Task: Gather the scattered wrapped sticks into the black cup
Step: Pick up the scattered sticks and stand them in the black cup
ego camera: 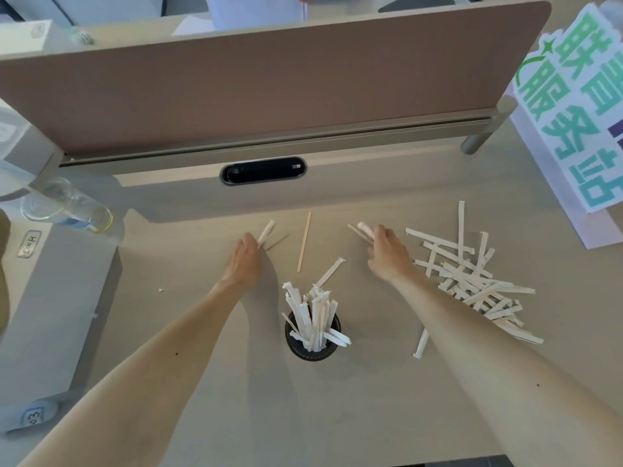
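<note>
The black cup (313,351) stands near the middle of the desk, stuffed with several white wrapped sticks (312,315). My left hand (243,261) rests on the desk to the upper left of the cup, its fingers closed on one wrapped stick (266,232). My right hand (387,252), to the upper right, grips a wrapped stick (365,230) together with a bare wooden one. A big loose pile of wrapped sticks (472,281) lies right of my right forearm. One bare wooden stick (304,241) lies between my hands.
A brown divider panel (269,89) runs along the desk's far side, with a black cable slot (263,170) below it. A clear plastic bottle (67,205) lies at the left beside a grey box (50,298). A white-and-green sign (580,106) stands at the right.
</note>
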`<action>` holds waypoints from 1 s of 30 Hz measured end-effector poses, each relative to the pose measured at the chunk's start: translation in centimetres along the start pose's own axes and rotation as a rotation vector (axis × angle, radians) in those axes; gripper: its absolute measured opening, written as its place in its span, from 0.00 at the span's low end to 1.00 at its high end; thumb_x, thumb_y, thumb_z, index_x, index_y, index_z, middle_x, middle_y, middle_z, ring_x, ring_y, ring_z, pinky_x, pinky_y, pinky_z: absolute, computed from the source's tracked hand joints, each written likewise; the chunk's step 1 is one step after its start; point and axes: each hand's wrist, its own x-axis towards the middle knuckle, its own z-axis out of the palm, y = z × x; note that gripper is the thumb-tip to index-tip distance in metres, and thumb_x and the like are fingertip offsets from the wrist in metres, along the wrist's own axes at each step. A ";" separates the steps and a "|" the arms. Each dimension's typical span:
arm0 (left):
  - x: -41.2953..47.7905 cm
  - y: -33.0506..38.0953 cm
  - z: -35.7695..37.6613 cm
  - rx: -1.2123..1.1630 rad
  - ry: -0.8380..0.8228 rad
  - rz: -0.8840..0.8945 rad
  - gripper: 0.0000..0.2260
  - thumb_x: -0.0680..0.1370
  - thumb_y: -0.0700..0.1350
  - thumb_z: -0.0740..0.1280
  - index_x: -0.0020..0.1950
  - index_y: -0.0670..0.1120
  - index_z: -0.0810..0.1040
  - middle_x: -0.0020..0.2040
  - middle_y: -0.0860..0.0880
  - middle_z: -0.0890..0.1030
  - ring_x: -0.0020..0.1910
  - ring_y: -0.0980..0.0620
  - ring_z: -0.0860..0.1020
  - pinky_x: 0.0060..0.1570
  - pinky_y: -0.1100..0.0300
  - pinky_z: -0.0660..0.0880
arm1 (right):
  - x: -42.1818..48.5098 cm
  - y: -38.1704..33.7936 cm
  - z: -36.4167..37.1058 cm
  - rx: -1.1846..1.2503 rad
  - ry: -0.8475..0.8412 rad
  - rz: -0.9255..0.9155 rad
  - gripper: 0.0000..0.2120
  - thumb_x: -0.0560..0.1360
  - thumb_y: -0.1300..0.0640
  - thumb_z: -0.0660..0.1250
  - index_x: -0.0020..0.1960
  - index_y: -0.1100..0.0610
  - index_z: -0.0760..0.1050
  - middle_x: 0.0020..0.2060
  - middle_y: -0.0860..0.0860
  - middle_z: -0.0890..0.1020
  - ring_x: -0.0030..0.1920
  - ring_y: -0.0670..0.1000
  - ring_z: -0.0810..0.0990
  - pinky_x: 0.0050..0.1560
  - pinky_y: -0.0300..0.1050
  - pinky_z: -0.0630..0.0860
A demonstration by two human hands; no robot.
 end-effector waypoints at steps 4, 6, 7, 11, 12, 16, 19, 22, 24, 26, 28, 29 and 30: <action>0.4 2.4 0.1 -0.147 0.008 0.072 0.19 0.74 0.29 0.57 0.64 0.33 0.62 0.56 0.35 0.71 0.53 0.40 0.70 0.46 0.56 0.63 | 1.3 0.3 0.5 -0.024 0.006 0.035 0.18 0.78 0.56 0.66 0.62 0.64 0.67 0.58 0.61 0.72 0.56 0.64 0.76 0.54 0.53 0.72; 0.7 3.9 0.6 -0.209 0.010 0.100 0.15 0.76 0.31 0.56 0.63 0.34 0.64 0.53 0.36 0.72 0.48 0.43 0.69 0.44 0.56 0.63 | 1.7 0.4 0.7 -0.046 0.025 0.017 0.14 0.78 0.57 0.65 0.60 0.63 0.71 0.57 0.61 0.73 0.55 0.63 0.77 0.54 0.53 0.73; 0.9 4.6 1.0 -0.245 -0.005 0.089 0.11 0.77 0.34 0.57 0.60 0.35 0.65 0.50 0.37 0.73 0.47 0.44 0.69 0.43 0.56 0.63 | 1.9 0.4 0.8 -0.079 0.028 0.002 0.12 0.78 0.58 0.65 0.58 0.63 0.74 0.57 0.60 0.73 0.54 0.63 0.77 0.54 0.53 0.73; 1.6 6.8 1.7 -0.223 -0.062 0.020 0.15 0.75 0.49 0.68 0.50 0.41 0.67 0.46 0.46 0.71 0.44 0.46 0.70 0.37 0.56 0.65 | 2.1 0.6 1.1 -0.227 0.018 -0.090 0.10 0.77 0.63 0.62 0.57 0.64 0.74 0.58 0.61 0.74 0.56 0.62 0.74 0.55 0.51 0.71; 1.8 7.1 1.8 -0.184 -0.042 0.030 0.15 0.74 0.49 0.69 0.50 0.41 0.68 0.47 0.45 0.72 0.44 0.45 0.71 0.37 0.56 0.66 | 2.0 0.8 1.1 -0.263 0.018 -0.116 0.10 0.77 0.64 0.62 0.58 0.64 0.73 0.58 0.61 0.74 0.57 0.62 0.74 0.56 0.51 0.71; 3.0 7.7 1.9 -0.039 0.021 0.087 0.11 0.79 0.42 0.62 0.52 0.34 0.76 0.54 0.37 0.75 0.51 0.35 0.76 0.44 0.50 0.70 | 1.7 1.2 0.8 -0.318 0.052 -0.197 0.10 0.75 0.67 0.61 0.56 0.63 0.70 0.54 0.60 0.79 0.55 0.62 0.76 0.52 0.50 0.69; 2.9 7.8 1.6 0.107 0.016 0.099 0.09 0.79 0.38 0.61 0.56 0.35 0.74 0.57 0.37 0.72 0.52 0.34 0.76 0.46 0.46 0.71 | 1.5 0.4 0.0 -0.237 -0.002 -0.252 0.16 0.70 0.72 0.59 0.56 0.61 0.68 0.49 0.58 0.82 0.51 0.61 0.79 0.53 0.52 0.67; 2.5 6.9 1.2 0.181 0.012 0.147 0.09 0.76 0.32 0.59 0.57 0.36 0.70 0.56 0.37 0.72 0.53 0.34 0.75 0.44 0.49 0.68 | 1.1 -1.1 -0.1 -0.117 -0.114 -0.353 0.14 0.74 0.67 0.60 0.58 0.61 0.66 0.53 0.58 0.80 0.52 0.61 0.78 0.52 0.52 0.65; 2.0 6.1 0.9 0.215 0.017 0.178 0.10 0.75 0.30 0.59 0.56 0.37 0.68 0.55 0.36 0.74 0.51 0.33 0.76 0.42 0.49 0.68 | 0.9 -2.2 0.3 -0.123 -0.198 -0.433 0.15 0.76 0.56 0.64 0.61 0.60 0.68 0.59 0.57 0.76 0.57 0.59 0.76 0.55 0.51 0.66; 1.7 5.3 0.8 0.213 0.005 0.184 0.10 0.75 0.30 0.59 0.56 0.38 0.67 0.54 0.37 0.74 0.50 0.33 0.76 0.41 0.49 0.67 | 0.8 -3.1 1.1 -0.193 -0.274 -0.484 0.17 0.74 0.51 0.67 0.60 0.57 0.72 0.59 0.57 0.74 0.57 0.59 0.76 0.56 0.51 0.67; 1.4 4.6 0.5 0.210 -0.039 0.159 0.11 0.75 0.31 0.59 0.57 0.37 0.67 0.56 0.37 0.72 0.52 0.32 0.75 0.42 0.50 0.65 | 0.5 -3.8 2.0 -0.248 -0.278 -0.510 0.14 0.73 0.51 0.69 0.55 0.56 0.76 0.55 0.57 0.73 0.51 0.60 0.77 0.54 0.51 0.70; 1.3 4.3 0.4 0.211 -0.065 0.146 0.11 0.75 0.31 0.59 0.58 0.37 0.68 0.57 0.38 0.71 0.53 0.33 0.75 0.43 0.50 0.65 | 0.5 -3.8 2.5 -0.251 -0.269 -0.527 0.11 0.73 0.52 0.70 0.52 0.56 0.77 0.52 0.57 0.73 0.48 0.61 0.77 0.52 0.52 0.72; 1.2 3.9 0.2 0.211 -0.081 0.136 0.12 0.75 0.32 0.59 0.58 0.37 0.68 0.58 0.38 0.71 0.54 0.33 0.74 0.44 0.51 0.65 | 0.3 -4.1 2.8 -0.247 -0.269 -0.538 0.10 0.73 0.52 0.71 0.50 0.56 0.77 0.51 0.57 0.73 0.47 0.61 0.77 0.51 0.53 0.74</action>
